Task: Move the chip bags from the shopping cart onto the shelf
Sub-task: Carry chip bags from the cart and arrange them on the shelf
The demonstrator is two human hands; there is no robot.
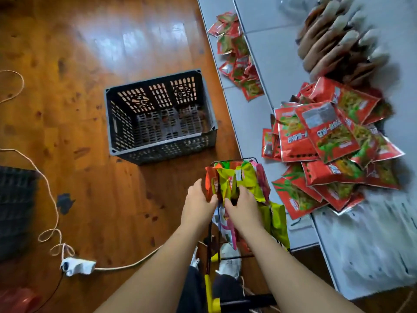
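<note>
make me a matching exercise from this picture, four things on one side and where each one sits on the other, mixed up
Things:
1. grey plastic crate
2. white power strip
3. pile of red snack bags
4. green and yellow chip bags

Places:
A. in the shopping cart, between both hands
B. on the wooden floor, lower left, with a cord running from it
C. on the white shelf at the right
D. on the wooden floor, left of the shelf and beyond the cart

Pairs: 1-D, 2-B, 3-C, 4-A
</note>
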